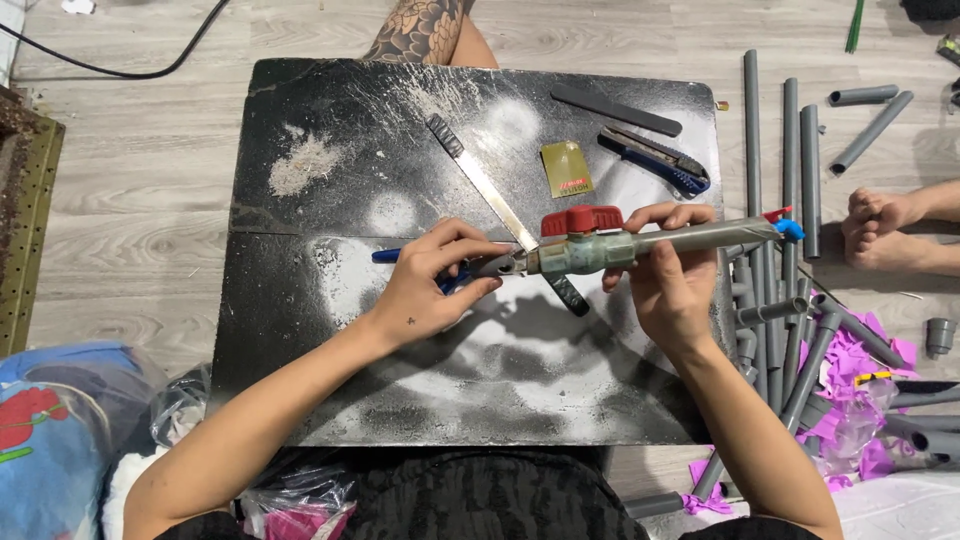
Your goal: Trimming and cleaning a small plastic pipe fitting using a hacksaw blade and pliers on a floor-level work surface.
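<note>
The grey pipe (690, 236) carries a valve with a red handle (581, 220) at its left end and lies level above the black board (300, 200), long axis left to right. The right hand (668, 285) grips it closed; the left hand (430, 285) pinches blue-handled pliers (470, 268) at the valve's mouth

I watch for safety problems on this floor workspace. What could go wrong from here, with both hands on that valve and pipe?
1. The left hand works a blue-handled tool into the valve end, aimed toward the right hand; a slip could jab it.
2. The hacksaw blade lies right behind the hands, so a knuckle could catch it.
3. The loose grey pipes on the floor beside another person's bare feet could roll underfoot.
</note>
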